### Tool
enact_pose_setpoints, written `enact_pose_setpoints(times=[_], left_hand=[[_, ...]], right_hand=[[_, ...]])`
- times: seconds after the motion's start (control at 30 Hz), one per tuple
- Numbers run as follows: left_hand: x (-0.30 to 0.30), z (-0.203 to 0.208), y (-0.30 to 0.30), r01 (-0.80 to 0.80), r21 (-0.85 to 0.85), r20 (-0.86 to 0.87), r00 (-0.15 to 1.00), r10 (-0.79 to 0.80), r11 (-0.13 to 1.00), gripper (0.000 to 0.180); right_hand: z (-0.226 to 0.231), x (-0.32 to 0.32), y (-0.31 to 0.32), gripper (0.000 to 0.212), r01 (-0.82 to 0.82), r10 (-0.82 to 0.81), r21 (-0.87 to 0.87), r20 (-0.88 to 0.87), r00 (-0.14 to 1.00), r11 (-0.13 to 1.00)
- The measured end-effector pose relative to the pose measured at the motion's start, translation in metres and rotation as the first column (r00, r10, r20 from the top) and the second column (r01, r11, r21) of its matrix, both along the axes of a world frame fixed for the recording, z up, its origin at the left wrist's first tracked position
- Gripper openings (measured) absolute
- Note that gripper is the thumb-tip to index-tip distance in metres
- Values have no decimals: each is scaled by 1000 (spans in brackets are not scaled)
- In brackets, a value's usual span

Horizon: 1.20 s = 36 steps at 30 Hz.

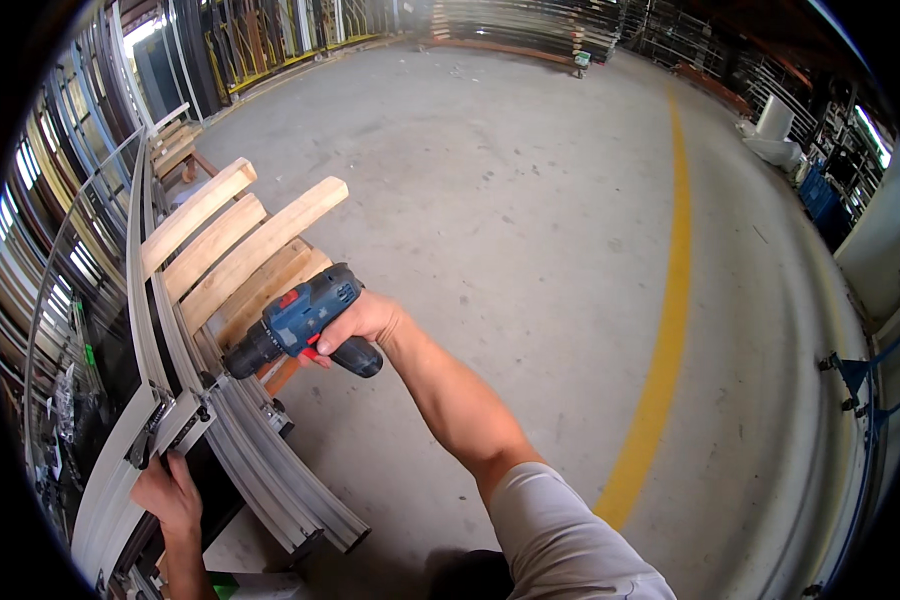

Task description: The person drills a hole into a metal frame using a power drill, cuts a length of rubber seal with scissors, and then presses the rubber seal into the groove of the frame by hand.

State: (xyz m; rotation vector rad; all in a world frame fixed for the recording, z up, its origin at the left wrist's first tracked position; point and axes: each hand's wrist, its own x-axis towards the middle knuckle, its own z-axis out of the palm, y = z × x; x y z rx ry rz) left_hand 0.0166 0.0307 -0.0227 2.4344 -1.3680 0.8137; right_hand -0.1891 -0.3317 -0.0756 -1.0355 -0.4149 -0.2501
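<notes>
My right hand (362, 322) is wrapped around the grip of a blue and black cordless drill (305, 312) with red switches. The drill's black chuck points down and left, above long silver aluminium profiles (260, 455). At the lower left, my left hand (173, 495) grips the edge of a pale metal frame profile (120, 460), thumb up and the other fingers partly hidden. Just above its thumb are small dark fittings (145, 440) at the joint of the frame. Whether a bit in the chuck touches anything, I cannot tell.
Several wooden bars (270, 240) stick out beneath the profiles beyond the drill. Racks of upright profiles (70, 200) line the left side. A yellow line (678, 260) runs along the grey concrete floor (510, 270). A blue metal stand (855, 380) is at the right.
</notes>
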Motion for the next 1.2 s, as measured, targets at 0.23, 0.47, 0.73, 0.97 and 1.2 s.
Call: enact_pose_setpoints(times=[0.23,0.47,0.73,0.97,1.2], left_hand=[[15,-8,-5,132,-43,248,962,-118,990,29],[7,-3,-1,138,-55,249,961,-120,989,25],[6,-6,-10,165,-88,298,945,-132,982,28],[21,-12,25,-3,-98,289,957,31,995,26],[-10,12,-35,109,-75,329,941,-79,991,37]], right_hand=[[16,-13,-17,56,9,-15,-130,-41,999,991],[27,-18,-5,58,87,-109,-154,-144,984,984],[36,-43,-6,49,228,-286,-345,-128,950,911],[28,-16,19,48,197,-249,-197,-287,925,960],[38,-47,-4,56,245,-232,-2,-334,914,970]])
